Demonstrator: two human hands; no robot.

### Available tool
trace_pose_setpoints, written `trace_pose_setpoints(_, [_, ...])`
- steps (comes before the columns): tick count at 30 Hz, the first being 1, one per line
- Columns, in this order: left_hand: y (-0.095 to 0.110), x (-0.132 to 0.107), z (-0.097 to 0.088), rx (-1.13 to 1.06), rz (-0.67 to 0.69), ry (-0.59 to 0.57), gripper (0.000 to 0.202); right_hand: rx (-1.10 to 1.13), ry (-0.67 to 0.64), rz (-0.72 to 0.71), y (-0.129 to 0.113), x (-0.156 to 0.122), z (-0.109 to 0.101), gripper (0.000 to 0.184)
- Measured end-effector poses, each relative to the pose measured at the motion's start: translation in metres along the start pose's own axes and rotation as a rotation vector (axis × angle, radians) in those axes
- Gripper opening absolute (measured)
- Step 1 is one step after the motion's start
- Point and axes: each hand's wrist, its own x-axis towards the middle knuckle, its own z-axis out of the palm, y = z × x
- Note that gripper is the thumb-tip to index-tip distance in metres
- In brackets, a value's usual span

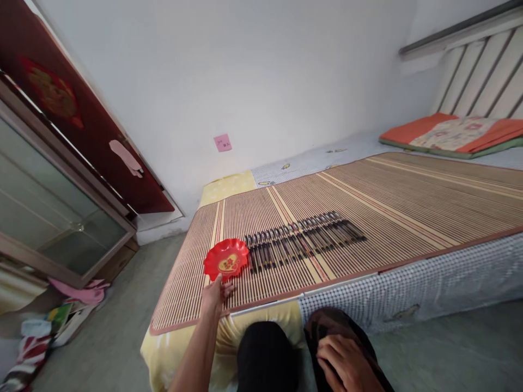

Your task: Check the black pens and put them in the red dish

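On the bamboo mat [408, 190] the left hand [216, 296] lies open, touching the rim of the red plate [226, 259]; pens [302, 239] lie in a row just beside. The right hand [347, 365] rests open on a knee [327, 325].

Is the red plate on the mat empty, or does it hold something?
Empty: the red plate shows only its printed centre; the dark sticks lie in a row on the mat beside it.

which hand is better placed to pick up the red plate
Likely left: the left hand lies on the mat right by the red plate, while the right hand rests on the knee.
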Motion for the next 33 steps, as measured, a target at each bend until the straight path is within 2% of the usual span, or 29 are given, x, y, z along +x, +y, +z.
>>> trace_pose_setpoints(10, [0.007,0.022,0.0,-0.013,0.02,0.032,0.019,0.014,-0.015,-0.002,0.0,0.0,-0.004,0.019])
trace_pose_setpoints(17, [0.015,0.024,-0.005,0.081,0.128,0.017,0.02,0.006,-0.008,0.007,-0.001,-0.001,-0.005,0.019])
trace_pose_setpoints(22, [-0.006,0.002,-0.005,0.31,0.335,-0.004,0.025,-0.003,-0.008,0.021,-0.003,0.0,-0.007,0.02])
trace_pose_setpoints(25, [-0.023,-0.019,0.005,0.519,0.559,-0.031,0.008,-0.012,-0.01,0.026,-0.003,0.0,-0.006,0.02])
trace_pose_setpoints(26, [-0.027,-0.025,0.01,0.59,0.651,-0.055,0.008,-0.015,-0.01,0.025,-0.003,0.0,-0.005,0.02])
trace_pose_setpoints(28, [-0.031,-0.035,0.023,0.735,0.816,-0.128,0.032,-0.02,-0.006,0.022,-0.001,-0.001,-0.004,0.02])
trace_pose_setpoints(30, [-0.031,-0.039,0.035,0.883,0.927,-0.185,0.049,-0.023,-0.008,0.021,0.0,-0.002,-0.003,0.02])
trace_pose_setpoints(33, [-0.028,-0.039,0.047,1.093,0.997,-0.176,0.056,-0.013,-0.018,0.013,0.003,-0.004,-0.002,0.02])
